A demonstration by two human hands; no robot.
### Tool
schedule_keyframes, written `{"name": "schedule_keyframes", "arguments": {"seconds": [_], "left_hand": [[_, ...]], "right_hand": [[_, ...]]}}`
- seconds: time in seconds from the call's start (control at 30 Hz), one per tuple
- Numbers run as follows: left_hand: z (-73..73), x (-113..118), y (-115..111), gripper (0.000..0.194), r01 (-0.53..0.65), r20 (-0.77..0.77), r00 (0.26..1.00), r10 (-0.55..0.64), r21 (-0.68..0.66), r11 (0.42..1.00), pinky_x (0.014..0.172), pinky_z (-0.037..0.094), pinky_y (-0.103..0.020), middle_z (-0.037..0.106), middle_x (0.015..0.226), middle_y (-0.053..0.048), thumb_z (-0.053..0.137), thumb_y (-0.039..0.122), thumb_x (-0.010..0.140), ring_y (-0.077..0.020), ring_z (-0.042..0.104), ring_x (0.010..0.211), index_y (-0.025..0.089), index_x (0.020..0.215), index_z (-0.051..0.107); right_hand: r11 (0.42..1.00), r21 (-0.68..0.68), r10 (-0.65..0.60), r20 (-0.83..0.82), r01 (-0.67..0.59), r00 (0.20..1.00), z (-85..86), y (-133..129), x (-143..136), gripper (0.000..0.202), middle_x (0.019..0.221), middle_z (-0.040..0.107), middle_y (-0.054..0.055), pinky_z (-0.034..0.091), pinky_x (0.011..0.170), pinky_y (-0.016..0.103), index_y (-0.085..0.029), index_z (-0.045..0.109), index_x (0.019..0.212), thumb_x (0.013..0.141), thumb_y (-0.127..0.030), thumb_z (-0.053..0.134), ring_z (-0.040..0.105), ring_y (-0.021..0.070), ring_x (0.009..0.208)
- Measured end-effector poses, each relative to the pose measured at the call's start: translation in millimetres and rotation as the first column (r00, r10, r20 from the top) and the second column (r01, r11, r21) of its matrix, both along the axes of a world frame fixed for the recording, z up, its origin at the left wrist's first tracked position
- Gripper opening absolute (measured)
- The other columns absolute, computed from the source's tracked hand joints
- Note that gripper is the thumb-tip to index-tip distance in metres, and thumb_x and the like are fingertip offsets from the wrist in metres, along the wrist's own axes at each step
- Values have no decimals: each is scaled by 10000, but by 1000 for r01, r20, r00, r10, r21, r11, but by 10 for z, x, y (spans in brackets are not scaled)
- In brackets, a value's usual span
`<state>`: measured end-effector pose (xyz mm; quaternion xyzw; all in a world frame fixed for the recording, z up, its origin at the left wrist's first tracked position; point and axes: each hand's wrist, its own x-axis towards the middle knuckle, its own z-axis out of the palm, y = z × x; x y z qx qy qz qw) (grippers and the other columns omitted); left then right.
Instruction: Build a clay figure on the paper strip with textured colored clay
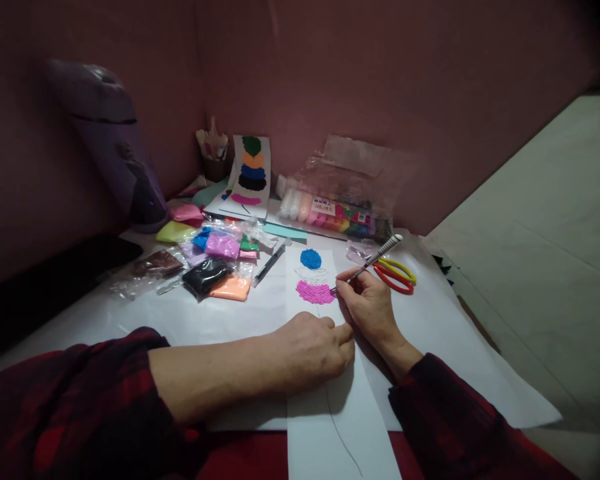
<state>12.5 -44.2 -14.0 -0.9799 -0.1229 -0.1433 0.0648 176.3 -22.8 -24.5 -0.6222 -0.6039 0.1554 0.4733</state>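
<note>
Pink clay (315,292) fills the lowest of 3 patches on a white paper strip (330,400), with a pale patch (311,274) above it and a blue one (311,259) at the top. The right hand (370,307) pinches a striped tool (375,259) between thumb and fingers like a pen, its tip touching the right edge of the pink patch. The left hand (313,350) rests palm down on the strip just below the patches, fingers loosely curled and gripping nothing, pressing the paper flat (both forearms wear red and black checked sleeves). Red and yellow scissors (395,275) lie just beyond the right hand on a large white sheet (455,333). To the left sit small bags of coloured clay (220,263), with a pen (270,262) beside them. Farther back a finished strip (251,175) leans on the wall near a clear pack of clay sticks (337,210), and a purple container (115,147) stands at far left.
</note>
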Motion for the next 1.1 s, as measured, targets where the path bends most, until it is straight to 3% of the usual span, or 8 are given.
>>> {"name": "schedule_keyframes", "arguments": {"seconds": [0.53,1.1], "left_hand": [[27,-1,-7,176,-2,-23,1000,2,-9,1000,431,306,-288,606,916,-85,456,130,866,-160,541,660,119,996,574],[68,-6,-11,232,-16,-73,997,13,-42,999,418,259,-329,625,1006,-68,442,134,872,-183,549,687,126,1046,595]], "right_hand": [[1000,-16,-7,23,8,1000,19,-8,3,88,543,595,-13,446,510,264,-177,628,762,752,-256,591,554,144,504],[999,8,-40,-64,41,997,-4,16,38,43,537,569,-25,423,485,264,-184,607,759,749,-222,589,525,136,484]]}}
